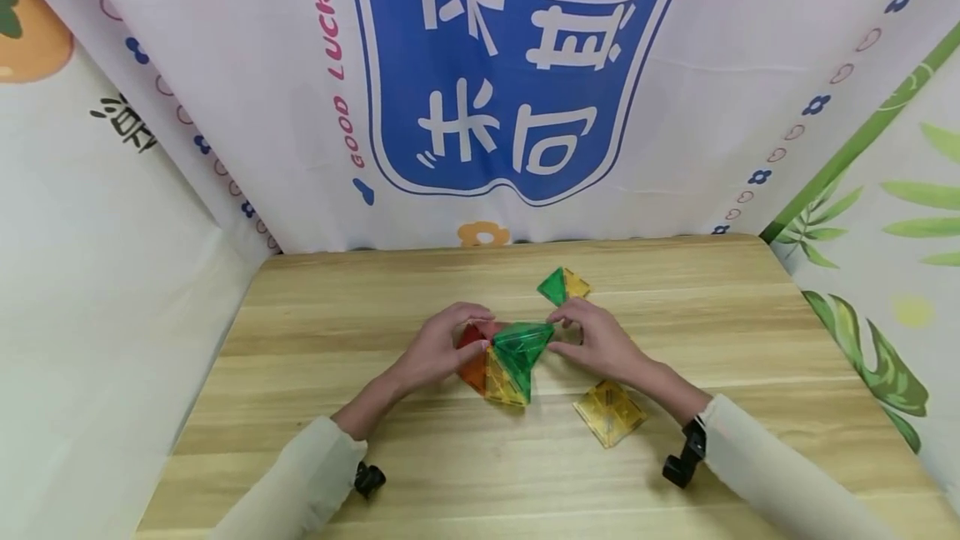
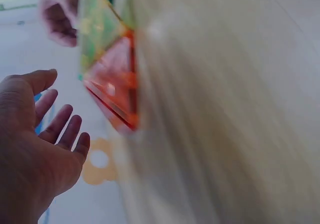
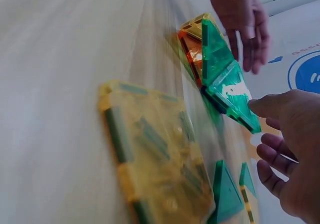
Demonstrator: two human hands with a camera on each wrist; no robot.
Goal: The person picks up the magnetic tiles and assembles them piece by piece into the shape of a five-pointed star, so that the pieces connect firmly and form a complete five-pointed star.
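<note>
A small structure of translucent magnetic tiles stands on the table, with green tiles [image 1: 517, 344] on its right, a yellow tile [image 1: 504, 383] in front and red-orange tiles [image 2: 116, 82] on its left. My left hand [image 1: 442, 344] is beside the red-orange side; the left wrist view shows its fingers loosely bent, with a gap to the tiles. At the other side, the thumb of my right hand [image 3: 295, 144] is at the edge of a green tile [image 3: 232, 92], touching or nearly so. Its other fingers are bent and apart from the tile.
A yellow square tile piece [image 1: 610, 413] lies on the table [image 1: 337, 298] below my right forearm. Behind the right hand are a small green triangle [image 1: 553, 287] and a yellow triangle [image 1: 575, 283], side by side. Printed cloth [image 1: 300, 148] hangs along the table's back edge.
</note>
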